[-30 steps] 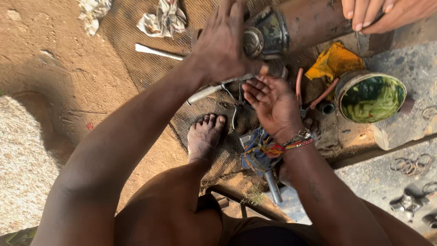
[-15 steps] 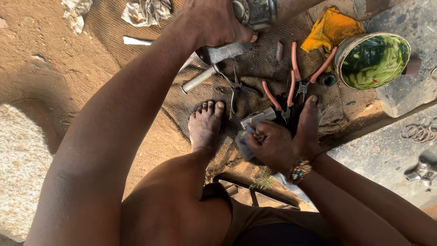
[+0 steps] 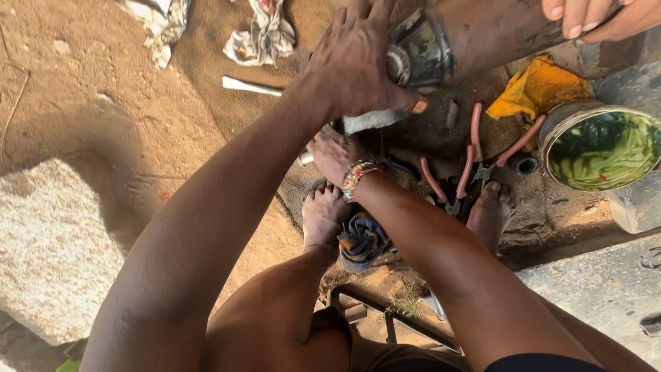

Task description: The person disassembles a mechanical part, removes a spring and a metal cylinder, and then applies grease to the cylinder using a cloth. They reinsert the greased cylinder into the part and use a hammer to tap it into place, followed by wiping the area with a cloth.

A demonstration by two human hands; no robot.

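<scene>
My left hand (image 3: 358, 58) lies spread, fingers apart, flat against the end of a heavy rusty-brown metal cylinder (image 3: 496, 31) with a grimy, dark, round fitting (image 3: 420, 55) at its near end; the thumb stretches out below that fitting, over a pale grey metal piece (image 3: 372, 121). My right hand (image 3: 334, 155) reaches in under the left one, down on the coarse brown sackcloth (image 3: 413, 138) spread over the dirt; its fingers are hidden beneath my other hand, so I cannot tell whether they are closed on anything. A beaded band of many colours (image 3: 357, 178) circles that wrist. The cylinder lies at the top of the view, tilted, and another person's hand (image 3: 599, 17) rests on its far end. Just below it on the cloth lie pliers with smooth salmon-pink handles (image 3: 475, 148), a second pair (image 3: 437, 189) beside them. To the right stands a round tin (image 3: 599, 145), its rim dull metal, its inside glossy green. A crumpled yellow rag (image 3: 537, 86) sits just above it. My bare feet (image 3: 323, 213) rest on the cloth, with a bunched blue-and-orange rag (image 3: 361, 241) between them. Farther off, a white stick (image 3: 251, 86) and crumpled pale rags (image 3: 265, 34) lie on the sandy ground, and a rough pale stone (image 3: 55, 255) sits at the left.
</scene>
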